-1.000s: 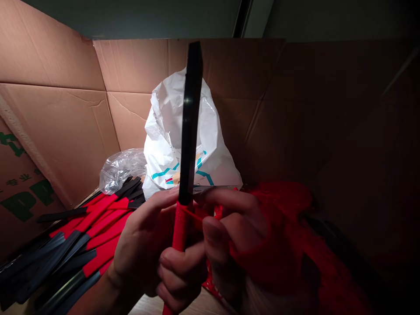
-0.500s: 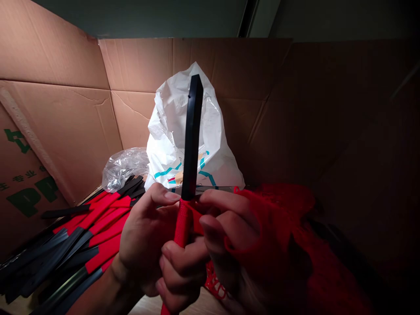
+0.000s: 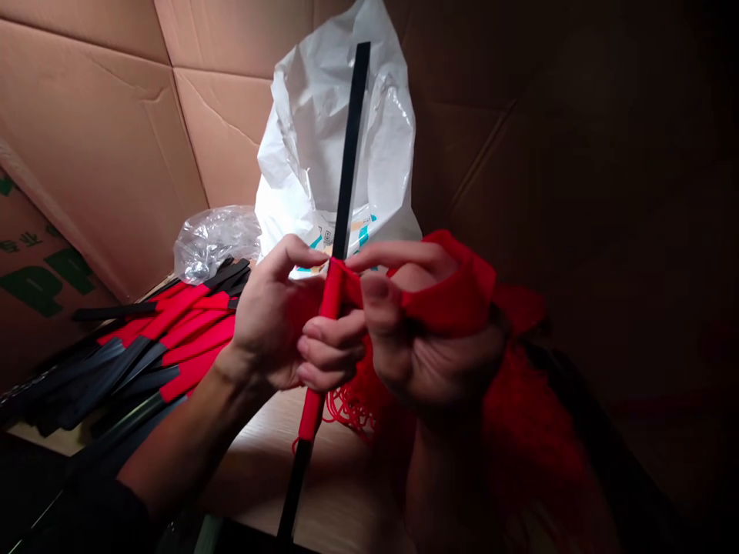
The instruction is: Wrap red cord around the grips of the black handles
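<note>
A long, flat black bar [image 3: 350, 161] stands slightly tilted in front of me, its middle covered by a red wrapping [image 3: 312, 415]. My left hand [image 3: 277, 315] is closed around the red part, the fingers curled over it and the thumb near the wrapping's upper edge. At that edge my right hand [image 3: 424, 362] pinches a red strip [image 3: 465, 296], which joins the wrapping and loops over the fingers. Thin red loops [image 3: 350, 408] hang below the hands. More red material spreads behind my right wrist, mostly in shadow.
Several black bars with red middles [image 3: 190, 338] lie piled at the left. Behind them sits a crumpled clear plastic bag [image 3: 213, 238]. A white plastic bag [image 3: 340, 115] stands open at the back, against cardboard walls [image 3: 109, 131]. The wooden tabletop [image 3: 259, 469] shows below.
The view has tipped downward, so the bags and the pile sit higher. The bar's lower black end now shows. My right hand has turned, with the red strip stretched over its fingers.
</note>
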`<state>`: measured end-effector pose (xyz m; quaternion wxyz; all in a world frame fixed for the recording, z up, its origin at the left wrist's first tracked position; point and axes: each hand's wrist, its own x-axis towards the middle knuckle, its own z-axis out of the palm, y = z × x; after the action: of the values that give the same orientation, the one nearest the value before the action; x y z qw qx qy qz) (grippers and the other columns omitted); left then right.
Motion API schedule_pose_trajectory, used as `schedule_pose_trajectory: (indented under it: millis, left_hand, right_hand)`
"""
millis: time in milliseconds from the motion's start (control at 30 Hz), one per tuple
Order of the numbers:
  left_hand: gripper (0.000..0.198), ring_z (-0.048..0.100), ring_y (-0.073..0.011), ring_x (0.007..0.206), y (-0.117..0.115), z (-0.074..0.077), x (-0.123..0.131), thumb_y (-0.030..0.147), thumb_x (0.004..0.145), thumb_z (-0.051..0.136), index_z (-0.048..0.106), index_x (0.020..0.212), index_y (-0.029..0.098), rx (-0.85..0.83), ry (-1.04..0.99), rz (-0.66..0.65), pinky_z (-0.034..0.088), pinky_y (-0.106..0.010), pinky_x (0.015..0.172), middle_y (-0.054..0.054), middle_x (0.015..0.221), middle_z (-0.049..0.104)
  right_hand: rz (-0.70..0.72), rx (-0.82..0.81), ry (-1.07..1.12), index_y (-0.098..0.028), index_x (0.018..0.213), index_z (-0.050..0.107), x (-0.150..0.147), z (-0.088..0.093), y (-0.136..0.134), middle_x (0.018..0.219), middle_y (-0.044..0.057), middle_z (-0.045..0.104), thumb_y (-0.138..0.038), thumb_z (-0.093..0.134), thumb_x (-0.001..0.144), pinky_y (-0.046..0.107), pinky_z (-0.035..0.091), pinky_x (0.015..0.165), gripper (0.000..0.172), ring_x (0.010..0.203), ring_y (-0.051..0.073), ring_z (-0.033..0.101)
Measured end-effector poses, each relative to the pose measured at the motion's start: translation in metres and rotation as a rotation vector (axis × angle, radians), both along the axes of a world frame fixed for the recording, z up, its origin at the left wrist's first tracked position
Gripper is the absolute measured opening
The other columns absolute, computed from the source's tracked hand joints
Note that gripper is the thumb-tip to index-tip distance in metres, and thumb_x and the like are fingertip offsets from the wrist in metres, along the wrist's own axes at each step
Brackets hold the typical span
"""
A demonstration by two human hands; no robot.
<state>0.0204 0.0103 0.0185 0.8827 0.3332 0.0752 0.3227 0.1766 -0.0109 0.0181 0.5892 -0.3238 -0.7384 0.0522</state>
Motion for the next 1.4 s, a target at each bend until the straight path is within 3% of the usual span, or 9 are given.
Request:
schedule_pose_trajectory:
  millis: [233,433,700,833,1000,1100,1200,1300,1400]
  left_hand:
    - [0.04,0.019,-0.0074,0.039,0.012,0.0,0.003,0.052,0.092,0.042,0.054,0.07,0.02,0.078,0.057,0.078,0.027,-0.02,0.035,0.006,0.052,0.032]
    - [0.05,0.017,-0.0081,0.043,0.004,0.006,0.005,0.053,0.103,0.037,0.048,0.066,0.021,0.096,0.173,0.169,0.019,-0.02,0.039,0.007,0.054,0.029]
    - [0.045,0.023,-0.0071,0.041,-0.005,-0.003,0.019,0.053,0.105,0.051,0.054,0.076,0.02,0.2,0.061,0.356,0.021,-0.019,0.04,0.008,0.052,0.036]
    - [0.049,0.021,-0.007,0.04,-0.009,-0.003,0.014,0.057,0.104,0.051,0.052,0.071,0.02,0.174,0.098,0.268,0.02,-0.019,0.038,0.009,0.05,0.031]
    - [0.051,0.019,-0.0074,0.037,-0.014,-0.002,0.009,0.062,0.092,0.057,0.049,0.062,0.022,0.188,0.119,0.12,0.018,-0.021,0.034,0.007,0.047,0.029]
    - [0.037,0.021,-0.0076,0.036,-0.015,-0.002,0.011,0.048,0.078,0.069,0.046,0.063,0.023,0.199,0.025,0.093,0.019,-0.022,0.032,0.007,0.047,0.03]
    - [0.036,0.017,-0.006,0.034,-0.014,-0.004,0.014,0.034,0.07,0.071,0.037,0.06,0.024,0.162,-0.009,-0.046,0.015,-0.021,0.03,0.008,0.047,0.026]
    - [0.037,0.018,-0.0059,0.033,-0.012,-0.006,0.016,0.036,0.072,0.071,0.039,0.059,0.024,0.134,-0.004,-0.1,0.014,-0.022,0.029,0.009,0.045,0.025]
    - [0.044,0.02,-0.0062,0.034,-0.013,-0.008,0.021,0.046,0.084,0.072,0.042,0.06,0.023,0.163,0.038,-0.007,0.015,-0.021,0.031,0.009,0.044,0.026]
  right_hand:
    - [-0.135,0.12,0.028,-0.02,0.099,0.076,-0.002,-0.008,0.02,0.099,0.003,0.079,-0.024,0.063,0.108,0.033,0.06,0.078,0.016,0.084,0.015,0.07]
    - [-0.172,0.164,-0.002,-0.023,0.089,0.071,0.009,-0.002,0.013,0.089,0.001,0.074,-0.017,0.063,0.103,0.036,0.058,0.077,0.017,0.081,0.017,0.069]
    - [-0.193,0.251,0.017,-0.023,0.076,0.062,0.012,0.004,0.002,0.083,0.0,0.073,-0.007,0.067,0.095,0.03,0.057,0.068,0.025,0.078,0.016,0.068]
    - [-0.148,0.213,0.019,-0.022,0.075,0.063,0.015,0.002,0.005,0.08,0.0,0.072,-0.009,0.067,0.097,0.029,0.055,0.067,0.026,0.077,0.015,0.068]
    - [-0.04,0.104,0.072,-0.024,0.105,0.077,0.016,0.0,0.008,0.098,0.001,0.079,-0.016,0.064,0.104,0.029,0.06,0.077,0.015,0.088,0.017,0.074]
    - [0.052,0.024,0.115,-0.025,0.111,0.079,0.012,-0.001,0.008,0.098,0.002,0.08,-0.023,0.066,0.105,0.028,0.06,0.071,0.014,0.085,0.017,0.075]
    - [0.072,-0.046,0.16,-0.024,0.099,0.079,0.009,-0.001,0.009,0.096,0.002,0.08,-0.027,0.066,0.106,0.026,0.055,0.06,0.015,0.077,0.015,0.073]
    - [0.107,-0.088,0.16,-0.023,0.089,0.075,0.008,-0.001,0.008,0.085,0.001,0.076,-0.027,0.065,0.107,0.025,0.051,0.056,0.021,0.07,0.013,0.07]
    - [0.029,-0.019,0.128,-0.023,0.09,0.073,0.011,-0.002,0.008,0.084,0.001,0.076,-0.021,0.062,0.106,0.028,0.053,0.061,0.02,0.071,0.013,0.069]
